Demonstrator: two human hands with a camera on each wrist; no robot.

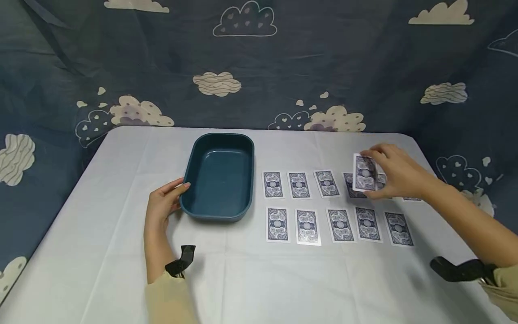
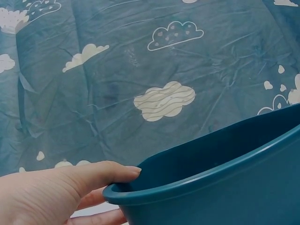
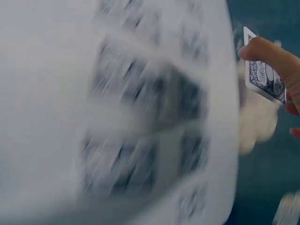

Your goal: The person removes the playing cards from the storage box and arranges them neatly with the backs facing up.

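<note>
In the head view my left hand (image 1: 162, 204) grips the near left side of a dark teal plastic tub (image 1: 247, 180). The left wrist view shows the thumb inside the rim of the tub (image 2: 211, 173), with fingers beneath it outside. My right hand (image 1: 398, 168) pinches a playing card (image 1: 364, 173) by its edges, blue patterned back showing, raised above the right end of the rows. The right wrist view also has this card (image 3: 262, 75) between thumb and fingers. Part of the far row is hidden behind the right hand. I see nothing inside the tub.
Two rows of face-down playing cards (image 1: 306, 226) lie on the white tablecloth (image 1: 259, 279), right of the tub. A dark cloud-print curtain (image 1: 259, 54) hangs behind the table's far edge. Cards on the table are blurred in the right wrist view.
</note>
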